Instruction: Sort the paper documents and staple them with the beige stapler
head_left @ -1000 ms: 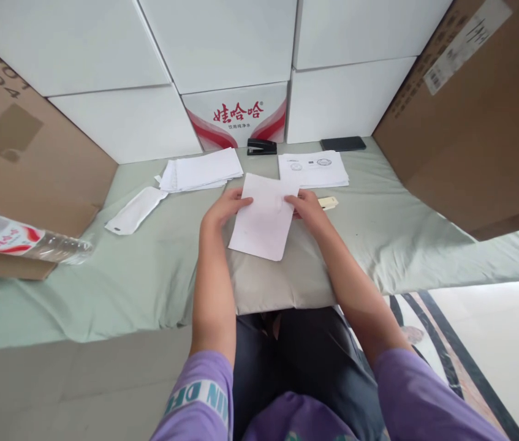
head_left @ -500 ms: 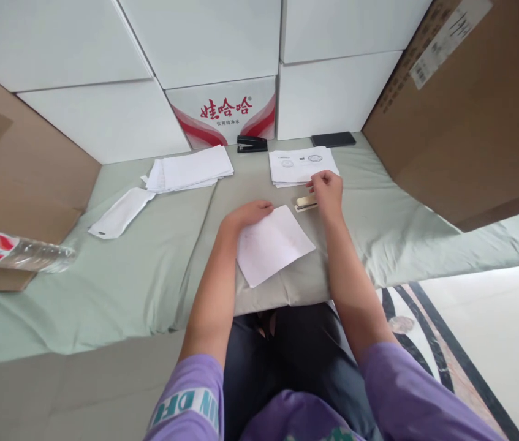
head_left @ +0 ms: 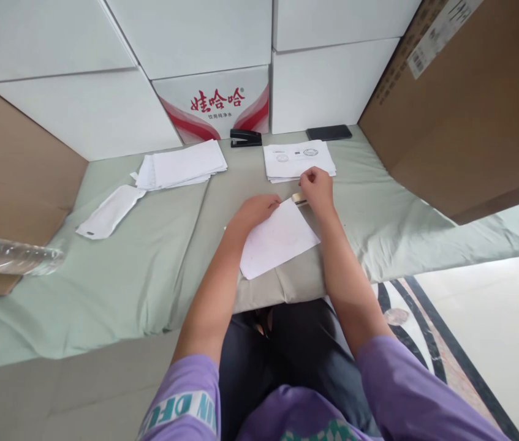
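My left hand (head_left: 259,211) is closed on the top left edge of white sheets of paper (head_left: 280,239), which lie tilted near the front of the covered surface. Against the paper's top corner shows one end of a small cream stapler (head_left: 299,199); the rest is behind my right hand (head_left: 318,191). That hand has its fingers curled in a pinch, just below a stack of stamped papers (head_left: 296,160); what it pinches, if anything, is hidden. Behind stands a black stapler (head_left: 245,138).
Another paper stack (head_left: 183,165) and a white pouch (head_left: 109,211) lie left. A black phone (head_left: 329,133) rests against white boxes (head_left: 213,33). Large brown cartons (head_left: 475,116) stand at both sides, with a water bottle (head_left: 15,256) at far left.
My left hand has moved the paper right and up, so its corner now meets the cream stapler. The right hand stays curled beside the stapler. The view has shifted slightly.
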A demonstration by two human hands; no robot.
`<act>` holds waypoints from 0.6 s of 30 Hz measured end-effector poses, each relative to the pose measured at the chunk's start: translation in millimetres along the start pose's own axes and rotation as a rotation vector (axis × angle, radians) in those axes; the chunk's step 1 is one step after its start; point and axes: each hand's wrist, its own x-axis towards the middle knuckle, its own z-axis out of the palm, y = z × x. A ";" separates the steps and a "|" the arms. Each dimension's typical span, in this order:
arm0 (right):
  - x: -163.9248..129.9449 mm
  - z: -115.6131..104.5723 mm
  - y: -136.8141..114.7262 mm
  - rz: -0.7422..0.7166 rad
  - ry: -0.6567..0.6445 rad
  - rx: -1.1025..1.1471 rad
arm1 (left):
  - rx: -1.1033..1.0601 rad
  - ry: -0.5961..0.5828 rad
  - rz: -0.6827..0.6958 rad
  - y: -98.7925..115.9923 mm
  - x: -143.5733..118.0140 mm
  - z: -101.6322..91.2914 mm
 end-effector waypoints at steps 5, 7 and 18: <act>2.4 4.1 5.7 0.008 -0.042 -0.019 | -0.037 0.002 0.022 -1.1 -5.3 0.0; 2.8 4.6 6.5 0.013 -0.050 -0.034 | -0.047 0.009 0.032 -0.8 -6.1 0.7; -2.3 3.9 -2.5 -0.028 -0.090 -0.259 | -0.065 0.057 0.069 -0.9 0.5 8.0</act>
